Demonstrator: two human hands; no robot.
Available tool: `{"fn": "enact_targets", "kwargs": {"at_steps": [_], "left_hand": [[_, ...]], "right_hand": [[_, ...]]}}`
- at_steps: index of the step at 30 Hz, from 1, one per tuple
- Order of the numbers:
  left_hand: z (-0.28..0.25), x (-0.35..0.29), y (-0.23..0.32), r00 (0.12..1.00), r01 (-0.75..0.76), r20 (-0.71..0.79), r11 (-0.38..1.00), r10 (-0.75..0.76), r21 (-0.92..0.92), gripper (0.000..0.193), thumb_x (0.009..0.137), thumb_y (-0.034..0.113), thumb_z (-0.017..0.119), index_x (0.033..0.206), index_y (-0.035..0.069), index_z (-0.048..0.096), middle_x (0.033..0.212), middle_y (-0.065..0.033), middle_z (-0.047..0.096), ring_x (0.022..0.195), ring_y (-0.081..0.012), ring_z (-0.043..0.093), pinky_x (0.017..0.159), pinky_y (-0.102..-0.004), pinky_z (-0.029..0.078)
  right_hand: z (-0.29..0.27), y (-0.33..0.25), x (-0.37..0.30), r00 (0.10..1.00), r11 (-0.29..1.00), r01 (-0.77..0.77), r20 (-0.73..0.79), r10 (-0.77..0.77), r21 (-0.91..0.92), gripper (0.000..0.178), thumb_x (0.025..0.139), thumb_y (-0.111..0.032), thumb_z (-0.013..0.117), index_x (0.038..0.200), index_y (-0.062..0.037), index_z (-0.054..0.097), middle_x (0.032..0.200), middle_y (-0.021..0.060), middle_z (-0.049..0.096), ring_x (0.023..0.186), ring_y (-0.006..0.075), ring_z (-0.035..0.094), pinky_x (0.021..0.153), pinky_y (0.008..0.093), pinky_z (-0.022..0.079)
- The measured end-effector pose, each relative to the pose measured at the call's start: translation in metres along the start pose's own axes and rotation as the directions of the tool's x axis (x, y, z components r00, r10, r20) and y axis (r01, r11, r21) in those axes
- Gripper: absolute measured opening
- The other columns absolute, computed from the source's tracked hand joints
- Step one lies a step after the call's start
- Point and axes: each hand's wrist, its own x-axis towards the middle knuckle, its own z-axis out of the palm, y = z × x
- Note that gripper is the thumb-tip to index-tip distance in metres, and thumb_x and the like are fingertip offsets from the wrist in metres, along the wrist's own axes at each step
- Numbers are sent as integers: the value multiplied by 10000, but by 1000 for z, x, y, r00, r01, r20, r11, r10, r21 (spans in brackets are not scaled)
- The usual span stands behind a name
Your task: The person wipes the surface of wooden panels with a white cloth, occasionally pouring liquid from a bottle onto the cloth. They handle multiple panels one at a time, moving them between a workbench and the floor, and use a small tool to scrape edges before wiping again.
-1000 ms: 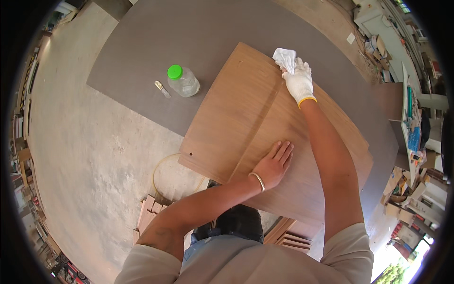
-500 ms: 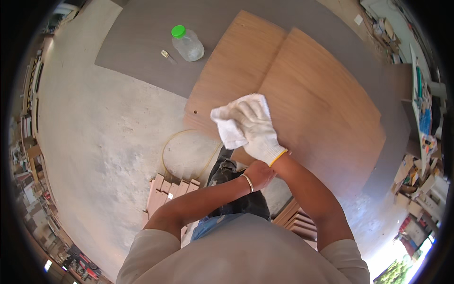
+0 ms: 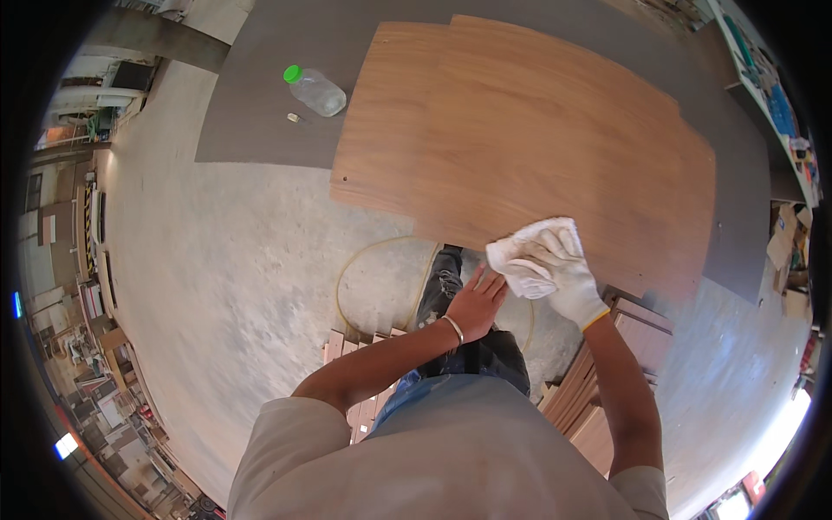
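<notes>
My right hand (image 3: 572, 286), in a white knit glove with a yellow cuff, grips a white cloth (image 3: 529, 247) stained brown. The cloth is at the near edge of a large wood-grain panel (image 3: 537, 130); whether it touches the surface I cannot tell. My bare left hand (image 3: 476, 309), with a bangle on its wrist, holds nothing. Its fingers stretch out slightly apart just left of the cloth, in front of my legs. Beyond a lengthwise seam, a narrower wood-grain strip (image 3: 381, 121) with a small dark hole forms the panel's left part.
On the grey tabletop (image 3: 251, 113) left of the panel lie a clear bottle (image 3: 319, 94) with a green cap and a small scraper-like piece (image 3: 293, 117). Stacked wooden boards (image 3: 598, 373) stand near my right side. A thin yellow hose (image 3: 340, 286) loops on the floor.
My gloved right hand and the cloth have moved right, to the panel's near edge. My left hand has come away from the right wrist, its fingers now extended. The view has turned.
</notes>
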Motion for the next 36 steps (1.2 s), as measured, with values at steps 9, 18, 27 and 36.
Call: {"fn": "enact_targets", "kwargs": {"at_steps": [9,18,27,36], "left_hand": [[-42,-37,-45,947,238,-230,971,-225,30,707,822,117,650,1480,-53,453,1648,-232,318,1554,-402,258,1269,-561,204],[-68,34,-75,944,245,-270,949,-187,200,834,843,133,660,1575,-53,308,1676,-234,267,1569,-406,216,1282,-542,177],[-57,100,-40,998,-46,-30,976,53,214,869,802,221,749,1543,-45,381,1661,-248,274,1567,-439,181,1290,-569,117],[-65,159,-17,993,-117,28,958,114,262,1188,781,569,780,1614,-50,201,1713,-265,96,1589,-465,7,1229,-693,-12]], "right_hand": [[36,154,-289,420,356,-746,-18,907,562,564,992,-273,645,1480,-13,534,1345,51,672,1173,262,647,1016,369,512],[78,111,-193,299,366,-926,-407,863,97,177,908,-231,660,1040,-158,753,892,215,709,816,424,677,744,494,567],[46,12,-14,773,882,-469,-466,430,37,467,879,-185,534,1327,-191,667,1501,12,542,1425,321,392,1254,525,165],[25,157,-226,-196,-97,-539,-12,980,837,388,953,-251,624,1198,46,672,973,190,722,684,259,701,610,383,550]]}}
